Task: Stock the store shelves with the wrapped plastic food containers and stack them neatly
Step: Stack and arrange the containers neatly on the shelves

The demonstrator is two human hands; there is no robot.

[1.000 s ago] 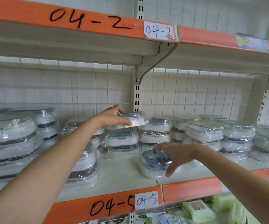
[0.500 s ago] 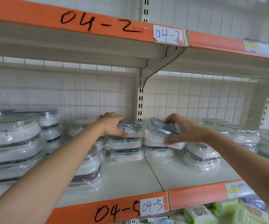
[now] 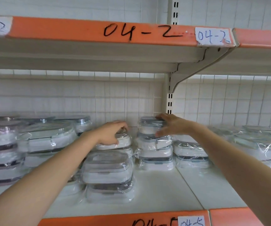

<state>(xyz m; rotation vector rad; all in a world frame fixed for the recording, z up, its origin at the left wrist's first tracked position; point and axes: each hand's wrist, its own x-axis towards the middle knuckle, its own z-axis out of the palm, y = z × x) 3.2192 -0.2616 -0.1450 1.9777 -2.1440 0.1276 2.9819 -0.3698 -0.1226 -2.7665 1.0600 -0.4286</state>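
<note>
Right hand (image 3: 172,126) has set its container (image 3: 151,126) atop the rear-edge stack and still grips it; left hand (image 3: 110,134) holds neighbouring container (image 3: 121,141); stack grows.

My left hand (image 3: 110,133) covers most of the lid of the container (image 3: 118,142) under it, and my forearm hides the stack below. My right hand's (image 3: 174,126) palm faces away, so its contact with the top container (image 3: 149,126) is unclear. The purple stack (image 3: 1,150) at far left is cut by the frame edge, as are the blurred containers at far right (image 3: 262,144). The near shelf label (image 3: 191,221) is cropped at the bottom edge.
</note>
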